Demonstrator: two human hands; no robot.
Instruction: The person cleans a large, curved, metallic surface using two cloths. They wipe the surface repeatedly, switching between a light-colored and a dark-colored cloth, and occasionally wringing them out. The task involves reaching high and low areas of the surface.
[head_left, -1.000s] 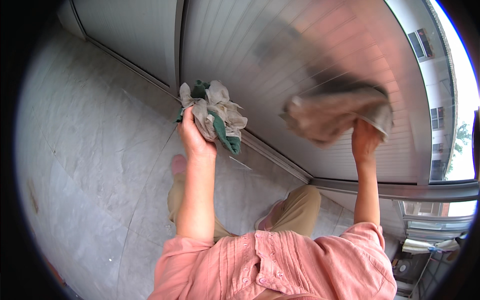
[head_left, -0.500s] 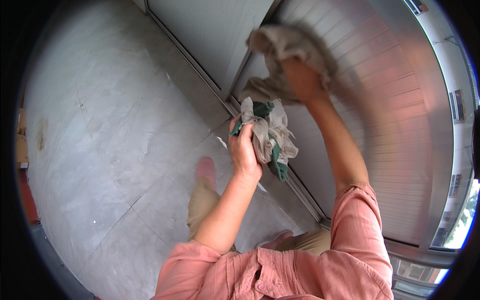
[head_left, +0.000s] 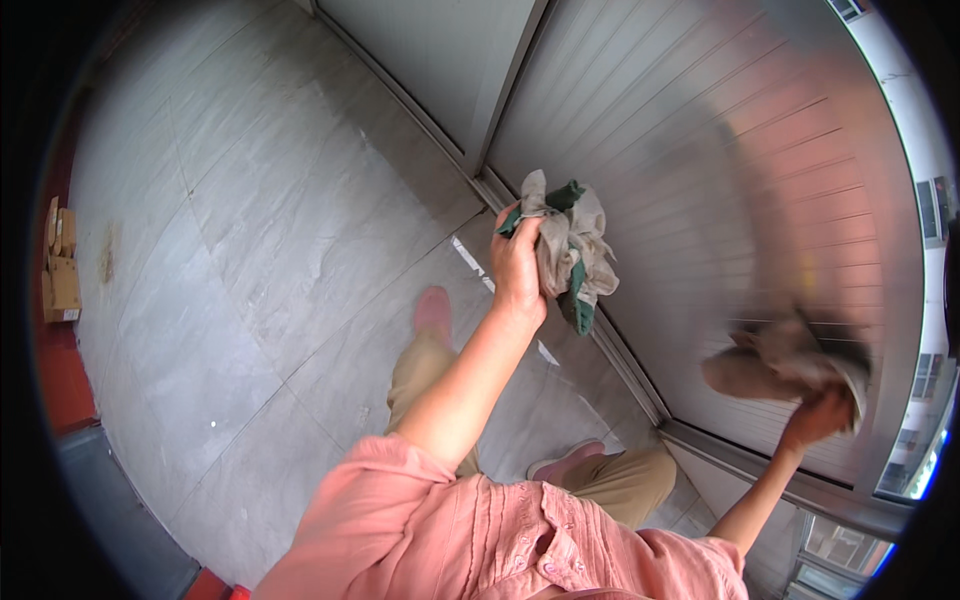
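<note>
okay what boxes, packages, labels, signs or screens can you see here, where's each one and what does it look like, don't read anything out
Cardboard boxes: far left edge of the view, on the grey tiled floor beside a red strip; small, flat, plain brown, stacked or leaning together.
No signs, labels or screens show.

Grey tile floor (head_left: 230, 250), cardboard boxes (head_left: 62, 262) – far left
</note>
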